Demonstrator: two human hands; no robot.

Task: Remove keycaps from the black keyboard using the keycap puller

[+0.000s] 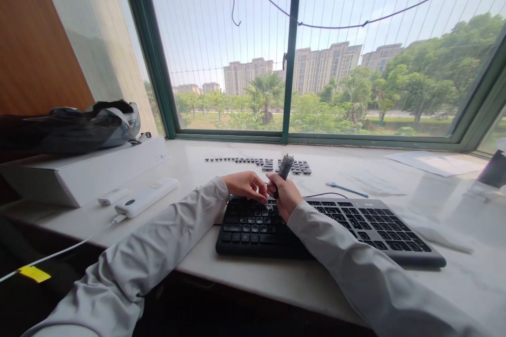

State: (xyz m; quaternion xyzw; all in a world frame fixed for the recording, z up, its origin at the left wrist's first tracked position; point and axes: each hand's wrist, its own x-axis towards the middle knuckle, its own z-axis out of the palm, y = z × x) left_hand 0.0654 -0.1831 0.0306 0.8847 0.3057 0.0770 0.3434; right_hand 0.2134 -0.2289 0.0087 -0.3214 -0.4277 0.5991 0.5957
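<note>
A black keyboard lies on the white window ledge in front of me. My left hand rests at the keyboard's upper left rows, fingers curled and pinched down onto the keys. My right hand is closed around a dark grey tool held upright just above the same spot, its top pointing away from me. Both hands nearly touch each other. Rows of loose black keycaps lie on the ledge behind the hands.
A white box with a dark bag on it stands at left. A white power bank with a cable and a small white stick lie beside it. A blue pen, papers and a dark object lie right.
</note>
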